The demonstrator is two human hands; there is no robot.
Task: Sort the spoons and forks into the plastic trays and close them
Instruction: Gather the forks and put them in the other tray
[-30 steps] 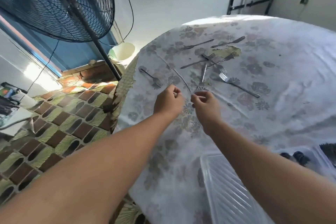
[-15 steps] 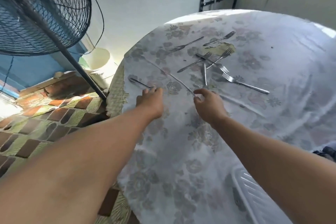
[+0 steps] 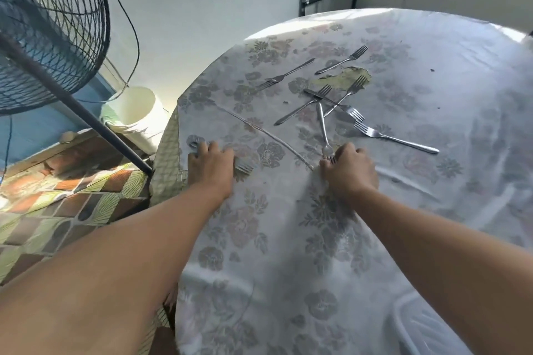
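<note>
The left hand [image 3: 209, 164] has moved out and now presses a fork [image 3: 243, 166]; the right hand [image 3: 350, 168] pinches another fork [image 3: 324, 130]. Picking up begins.

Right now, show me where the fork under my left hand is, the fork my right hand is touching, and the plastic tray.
fork under the left hand [image 3: 243, 166], head view, on its tines.
fork at the right hand [image 3: 323, 124], head view, mid-handle.
plastic tray [image 3: 415, 326], head view, on its ribbed corner.

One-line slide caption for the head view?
Left hand and right hand each reach a fork on the floral tablecloth.
</note>
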